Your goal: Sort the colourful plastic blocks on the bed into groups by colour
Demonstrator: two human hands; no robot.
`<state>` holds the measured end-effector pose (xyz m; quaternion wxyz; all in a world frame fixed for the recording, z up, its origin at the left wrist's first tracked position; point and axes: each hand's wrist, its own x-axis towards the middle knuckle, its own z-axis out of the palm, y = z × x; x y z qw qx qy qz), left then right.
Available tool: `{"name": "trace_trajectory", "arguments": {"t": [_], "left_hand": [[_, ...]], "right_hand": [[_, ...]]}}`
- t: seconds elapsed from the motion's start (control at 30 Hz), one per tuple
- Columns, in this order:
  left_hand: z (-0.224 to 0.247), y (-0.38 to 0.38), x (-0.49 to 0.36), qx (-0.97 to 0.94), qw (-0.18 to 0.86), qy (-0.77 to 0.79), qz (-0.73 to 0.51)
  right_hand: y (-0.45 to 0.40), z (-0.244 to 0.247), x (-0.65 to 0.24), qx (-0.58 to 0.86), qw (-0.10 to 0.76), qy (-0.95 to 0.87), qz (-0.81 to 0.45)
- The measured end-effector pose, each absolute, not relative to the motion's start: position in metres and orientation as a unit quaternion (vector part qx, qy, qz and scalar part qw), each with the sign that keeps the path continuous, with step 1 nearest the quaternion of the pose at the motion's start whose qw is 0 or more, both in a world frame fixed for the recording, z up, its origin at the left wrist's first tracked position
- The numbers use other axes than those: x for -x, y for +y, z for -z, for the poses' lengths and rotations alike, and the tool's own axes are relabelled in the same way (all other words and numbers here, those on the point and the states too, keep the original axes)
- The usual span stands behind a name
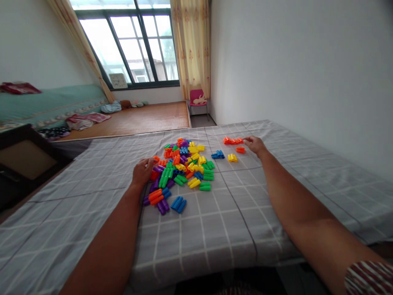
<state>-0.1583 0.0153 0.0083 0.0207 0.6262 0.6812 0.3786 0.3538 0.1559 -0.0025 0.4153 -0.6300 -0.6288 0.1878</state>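
Note:
A heap of bullet-shaped plastic building blocks [166, 177] in orange, purple, green, blue and yellow lies on the checked cloth. At its left edge my left hand [143, 171] is closed, its fingertips pinching an orange building block [156, 159]. Farther out to the right, my right hand [255, 146] pinches the right end of a row of orange building blocks [232, 141] lying on the cloth. Close by that hand are a separate orange block [240, 150], a yellow block [232, 158] and a blue block [217, 155].
The grey checked cloth [202, 229] covers the table, with its front edge close to me. A white wall [301, 73] runs along the right. Beyond the table are a low bed [147, 116], a window and a pink chair [196, 95]. A dark cabinet [24, 159] stands left.

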Motion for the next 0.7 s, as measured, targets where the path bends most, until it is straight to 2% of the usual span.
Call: {"name": "trace_trajectory", "arguments": {"t": [0.13, 0.27, 0.33, 0.53, 0.7], "left_hand": [[-0.006, 0.016, 0.16, -0.627, 0.026, 0.683, -0.373], [-0.006, 0.016, 0.161, -0.626, 0.027, 0.689, -0.365], [-0.006, 0.015, 0.161, -0.625, 0.028, 0.691, -0.363], [-0.005, 0.017, 0.161, -0.621, 0.023, 0.695, -0.362], [-0.004, 0.018, 0.16, -0.632, 0.027, 0.693, -0.346]], "right_hand": [[0.147, 0.005, -0.353, 0.587, 0.329, -0.68, -0.291], [0.145, 0.0, -0.351, 0.654, 0.271, -0.677, -0.202], [0.145, -0.001, -0.354, 0.661, 0.272, -0.671, -0.195], [0.15, 0.007, -0.369, 0.596, 0.255, -0.701, -0.298], [0.165, -0.001, -0.36, 0.608, 0.349, -0.691, -0.176]]}}
